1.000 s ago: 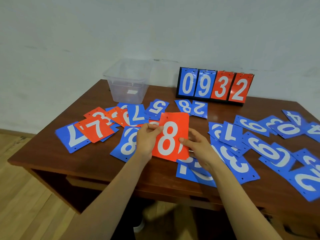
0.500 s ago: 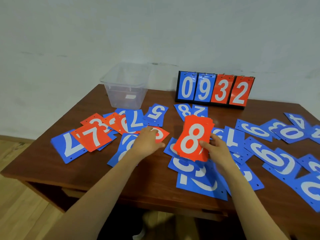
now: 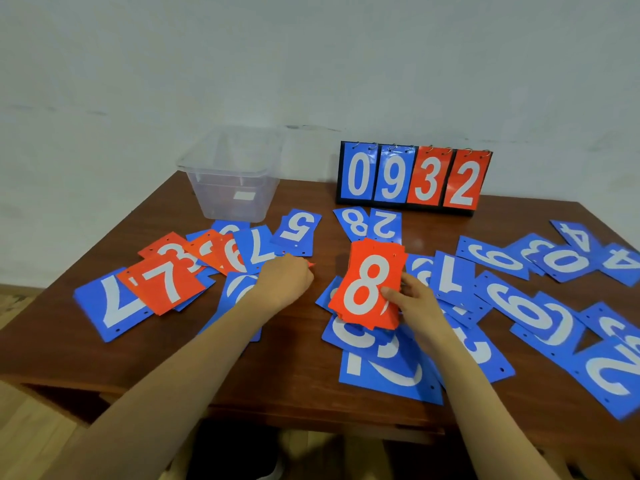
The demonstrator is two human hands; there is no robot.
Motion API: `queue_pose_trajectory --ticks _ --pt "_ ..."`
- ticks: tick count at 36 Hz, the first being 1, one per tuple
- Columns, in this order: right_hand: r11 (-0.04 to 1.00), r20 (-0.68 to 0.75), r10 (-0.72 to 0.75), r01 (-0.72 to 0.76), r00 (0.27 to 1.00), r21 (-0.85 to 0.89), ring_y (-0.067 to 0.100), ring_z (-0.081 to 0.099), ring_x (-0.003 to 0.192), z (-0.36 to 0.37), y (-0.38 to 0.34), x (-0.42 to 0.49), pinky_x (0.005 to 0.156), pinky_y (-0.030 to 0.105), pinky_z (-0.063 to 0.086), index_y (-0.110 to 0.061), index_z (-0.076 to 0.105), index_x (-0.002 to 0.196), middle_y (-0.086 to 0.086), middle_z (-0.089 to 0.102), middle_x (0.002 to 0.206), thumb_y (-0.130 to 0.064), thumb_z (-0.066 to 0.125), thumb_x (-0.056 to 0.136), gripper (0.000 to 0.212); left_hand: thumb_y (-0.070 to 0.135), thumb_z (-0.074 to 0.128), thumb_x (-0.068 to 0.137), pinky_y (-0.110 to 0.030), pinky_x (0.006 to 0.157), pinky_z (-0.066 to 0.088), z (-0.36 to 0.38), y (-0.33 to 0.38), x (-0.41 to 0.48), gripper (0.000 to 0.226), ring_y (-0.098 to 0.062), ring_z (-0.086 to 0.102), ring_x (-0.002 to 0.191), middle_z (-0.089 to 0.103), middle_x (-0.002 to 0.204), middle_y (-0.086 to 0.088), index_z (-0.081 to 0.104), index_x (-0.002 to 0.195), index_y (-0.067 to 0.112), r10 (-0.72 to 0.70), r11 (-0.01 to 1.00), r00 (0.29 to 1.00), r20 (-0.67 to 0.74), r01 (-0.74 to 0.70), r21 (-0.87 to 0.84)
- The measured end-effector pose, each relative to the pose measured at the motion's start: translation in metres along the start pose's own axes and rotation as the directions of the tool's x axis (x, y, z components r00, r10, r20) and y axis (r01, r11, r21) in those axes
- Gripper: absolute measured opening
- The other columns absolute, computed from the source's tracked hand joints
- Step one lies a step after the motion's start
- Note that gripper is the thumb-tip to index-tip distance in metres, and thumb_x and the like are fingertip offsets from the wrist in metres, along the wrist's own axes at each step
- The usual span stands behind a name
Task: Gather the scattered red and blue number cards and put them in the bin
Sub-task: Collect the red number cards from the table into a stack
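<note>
My right hand grips a stack of red cards with a white 8 on top, held tilted just above blue cards at the table's middle. To its left, my left hand is curled over a red card lying on the table; only the card's corner shows. More red cards, a 7 and a 3, lie at the left among blue ones. The clear plastic bin stands at the back left and looks empty.
A flip scoreboard reading 0932 stands at the back. Several blue cards cover the right half of the wooden table. A blue 5 lies in front of the bin. The near table edge is below my forearms.
My right hand carried the red stack to the right and lowered it. My left hand let go of the stack, reached left to a red card on the table and curled over it.
</note>
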State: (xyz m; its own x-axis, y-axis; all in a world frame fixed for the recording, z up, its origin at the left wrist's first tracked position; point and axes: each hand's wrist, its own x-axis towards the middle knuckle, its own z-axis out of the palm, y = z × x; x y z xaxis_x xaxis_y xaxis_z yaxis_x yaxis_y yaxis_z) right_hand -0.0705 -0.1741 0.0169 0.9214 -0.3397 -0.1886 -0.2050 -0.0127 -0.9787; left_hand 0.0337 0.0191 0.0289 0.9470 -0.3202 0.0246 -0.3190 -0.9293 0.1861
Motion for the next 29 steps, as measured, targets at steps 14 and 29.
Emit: queue_pose_trajectory --ticks 14,29 --pt "0.999 0.131 0.041 -0.037 0.991 -0.032 0.009 0.063 0.084 0.023 -0.007 -0.008 0.061 0.023 0.054 -0.021 0.049 0.123 -0.006 0.062 0.104 -0.020 0.059 0.092 0.032 0.028 0.040 0.100 -0.029 0.103 0.038 -0.039 0.025 -0.063 0.047 -0.019 0.049 0.126 0.046 0.142 -0.005 0.033 0.145 0.017 0.063 0.952 0.972 -0.227 -0.127 -0.279" --pt "0.991 0.161 0.043 -0.063 0.986 0.118 0.021 0.068 0.095 0.019 -0.013 -0.014 0.073 0.034 0.058 -0.023 0.055 0.119 0.001 0.067 0.111 -0.020 0.055 0.094 0.025 0.014 0.042 0.090 -0.049 0.102 0.038 0.021 -0.007 -0.071 0.035 -0.020 0.058 0.118 0.067 0.119 -0.004 0.066 0.115 0.011 0.631 0.720 0.663 -0.402 -0.694 -0.015"
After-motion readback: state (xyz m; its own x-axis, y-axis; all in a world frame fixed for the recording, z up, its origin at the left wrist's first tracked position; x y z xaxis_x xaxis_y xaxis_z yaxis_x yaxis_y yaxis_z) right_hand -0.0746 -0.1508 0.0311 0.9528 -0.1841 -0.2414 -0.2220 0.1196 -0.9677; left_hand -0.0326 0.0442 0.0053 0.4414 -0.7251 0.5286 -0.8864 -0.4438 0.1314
